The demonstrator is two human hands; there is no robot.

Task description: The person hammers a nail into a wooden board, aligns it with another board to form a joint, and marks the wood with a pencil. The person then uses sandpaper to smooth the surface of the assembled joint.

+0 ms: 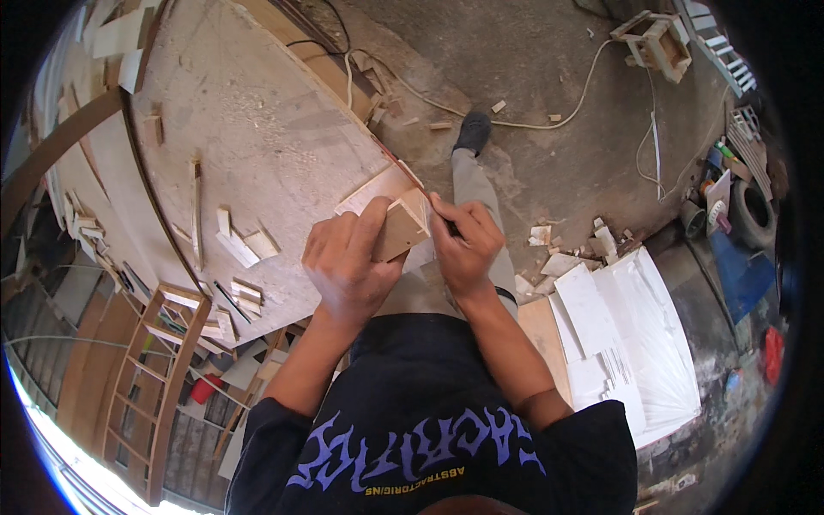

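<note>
Both hands grasp the small wooden block (pixel 400 225), left hand (pixel 348 262) at its 8 o'clock, right hand (pixel 463 245) at 3 o'clock, equally near.

Bare workbench top (pixel 257 129) beyond hands open; wood offcuts (pixel 240 245) crowd left side.

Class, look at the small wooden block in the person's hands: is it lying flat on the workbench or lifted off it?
Lifted. The wooden block is gripped between the left hand and right hand, tilted, at the workbench edge.
</note>
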